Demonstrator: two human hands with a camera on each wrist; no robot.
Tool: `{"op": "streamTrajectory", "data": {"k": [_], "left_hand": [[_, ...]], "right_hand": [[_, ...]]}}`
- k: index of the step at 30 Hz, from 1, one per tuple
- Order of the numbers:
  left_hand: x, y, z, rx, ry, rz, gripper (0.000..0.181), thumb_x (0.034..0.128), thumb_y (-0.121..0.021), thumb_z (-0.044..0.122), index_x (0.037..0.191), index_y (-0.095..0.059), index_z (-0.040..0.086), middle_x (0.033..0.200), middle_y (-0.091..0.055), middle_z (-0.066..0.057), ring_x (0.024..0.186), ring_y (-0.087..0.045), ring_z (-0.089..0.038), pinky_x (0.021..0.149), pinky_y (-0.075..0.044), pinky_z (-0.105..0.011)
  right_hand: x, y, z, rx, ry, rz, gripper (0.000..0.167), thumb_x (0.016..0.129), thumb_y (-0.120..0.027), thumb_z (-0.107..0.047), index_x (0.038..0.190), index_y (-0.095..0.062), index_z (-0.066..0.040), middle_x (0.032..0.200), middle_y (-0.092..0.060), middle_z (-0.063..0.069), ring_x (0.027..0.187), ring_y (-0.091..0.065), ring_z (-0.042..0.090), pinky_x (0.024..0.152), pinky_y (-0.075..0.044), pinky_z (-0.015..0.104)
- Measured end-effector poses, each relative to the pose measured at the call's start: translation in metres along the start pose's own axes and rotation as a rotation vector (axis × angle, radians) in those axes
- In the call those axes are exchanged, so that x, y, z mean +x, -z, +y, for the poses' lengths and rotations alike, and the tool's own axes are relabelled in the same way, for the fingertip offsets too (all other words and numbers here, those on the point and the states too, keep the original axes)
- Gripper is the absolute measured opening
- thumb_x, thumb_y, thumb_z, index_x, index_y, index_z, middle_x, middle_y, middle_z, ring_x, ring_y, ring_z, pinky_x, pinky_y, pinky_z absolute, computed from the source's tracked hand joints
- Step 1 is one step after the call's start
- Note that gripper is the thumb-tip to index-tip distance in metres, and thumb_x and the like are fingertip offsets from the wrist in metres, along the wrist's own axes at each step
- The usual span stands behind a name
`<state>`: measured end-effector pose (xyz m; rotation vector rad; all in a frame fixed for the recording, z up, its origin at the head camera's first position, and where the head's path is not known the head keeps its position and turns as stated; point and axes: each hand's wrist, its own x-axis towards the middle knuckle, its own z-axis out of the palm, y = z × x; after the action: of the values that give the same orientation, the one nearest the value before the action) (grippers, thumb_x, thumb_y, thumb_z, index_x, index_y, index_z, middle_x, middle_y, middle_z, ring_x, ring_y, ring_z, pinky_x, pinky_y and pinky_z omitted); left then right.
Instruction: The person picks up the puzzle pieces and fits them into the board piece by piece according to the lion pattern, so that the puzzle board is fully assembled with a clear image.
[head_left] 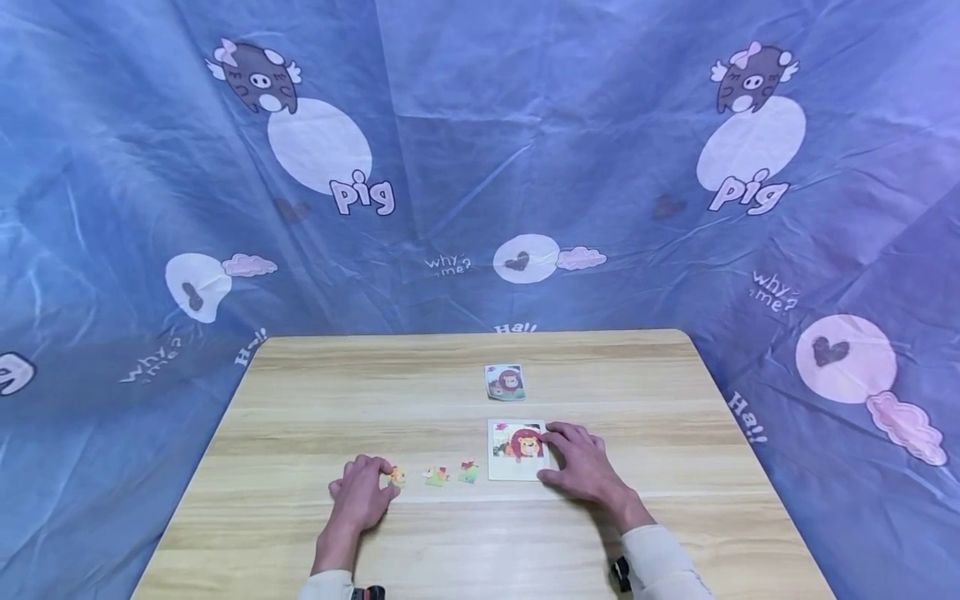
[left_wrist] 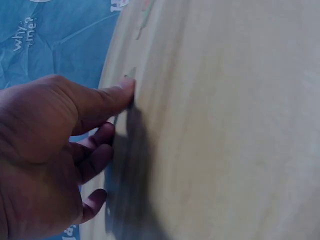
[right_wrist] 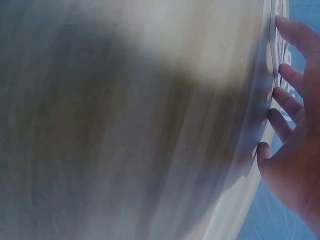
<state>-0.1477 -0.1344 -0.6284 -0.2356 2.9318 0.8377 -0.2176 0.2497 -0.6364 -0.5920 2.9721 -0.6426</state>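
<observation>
My left hand (head_left: 358, 493) is low over the table with thumb and index finger pinching the left side of a small puzzle piece (head_left: 398, 477) showing yellow, orange and green. In the left wrist view the thumb (left_wrist: 112, 97) hides most of that piece. A second puzzle piece (head_left: 436, 476) and a third puzzle piece (head_left: 468, 472) lie to its right. My right hand (head_left: 585, 467) rests at the right edge of a white puzzle board (head_left: 513, 473), fingers spread, tips touching the edge. In the board sits a partly filled lion picture (head_left: 525, 442).
Behind the board lies a small lion picture card (head_left: 506, 382) with a similar image. Everything stands on a light wooden table (head_left: 360, 375). Blue printed cloth (head_left: 450, 108) hangs around its back and sides.
</observation>
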Motion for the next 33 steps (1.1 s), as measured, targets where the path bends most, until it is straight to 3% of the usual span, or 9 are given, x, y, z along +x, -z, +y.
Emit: {"op": "streamTrajectory", "data": {"k": [5, 12, 24, 33], "left_hand": [[0.0, 0.001, 0.003, 0.008, 0.014, -0.019, 0.028, 0.0769, -0.076, 0.02, 0.101, -0.063, 0.013, 0.111, -0.061, -0.006, 0.106, -0.05, -0.027, 0.083, -0.029, -0.051], [-0.002, -0.004, 0.001, -0.046, -0.017, 0.043, 0.031, 0.0732, -0.078, 0.018, 0.1, -0.061, 0.018, 0.097, -0.062, 0.004, 0.097, -0.054, -0.019, 0.085, -0.026, -0.051], [-0.007, -0.012, -0.003, -0.124, -0.048, 0.107, 0.026, 0.0835, -0.072, 0.019, 0.109, -0.063, 0.021, 0.089, -0.059, 0.01, 0.09, -0.051, -0.014, 0.088, -0.023, -0.048], [-0.006, -0.026, 0.012, -0.238, -0.08, 0.191, 0.022, 0.0825, -0.07, 0.013, 0.103, -0.066, 0.019, 0.082, -0.062, 0.012, 0.08, -0.053, -0.009, 0.086, -0.028, -0.043]], "right_hand": [[0.0, 0.0, 0.001, 0.008, 0.003, 0.008, 0.067, 0.072, -0.076, -0.05, 0.13, -0.06, -0.021, 0.143, -0.049, 0.002, 0.132, -0.041, 0.027, 0.097, -0.031, 0.052], [-0.001, -0.001, 0.002, -0.001, 0.0, 0.006, 0.066, 0.073, -0.076, -0.05, 0.13, -0.059, -0.022, 0.144, -0.048, 0.001, 0.132, -0.041, 0.027, 0.098, -0.031, 0.053], [-0.002, 0.001, 0.003, -0.011, 0.018, 0.011, 0.066, 0.073, -0.076, -0.049, 0.131, -0.059, -0.021, 0.143, -0.049, 0.002, 0.132, -0.041, 0.028, 0.097, -0.032, 0.053], [-0.005, 0.0, 0.005, -0.016, 0.019, 0.007, 0.066, 0.073, -0.075, -0.051, 0.131, -0.059, -0.022, 0.143, -0.049, 0.001, 0.132, -0.041, 0.027, 0.097, -0.032, 0.053]]}}
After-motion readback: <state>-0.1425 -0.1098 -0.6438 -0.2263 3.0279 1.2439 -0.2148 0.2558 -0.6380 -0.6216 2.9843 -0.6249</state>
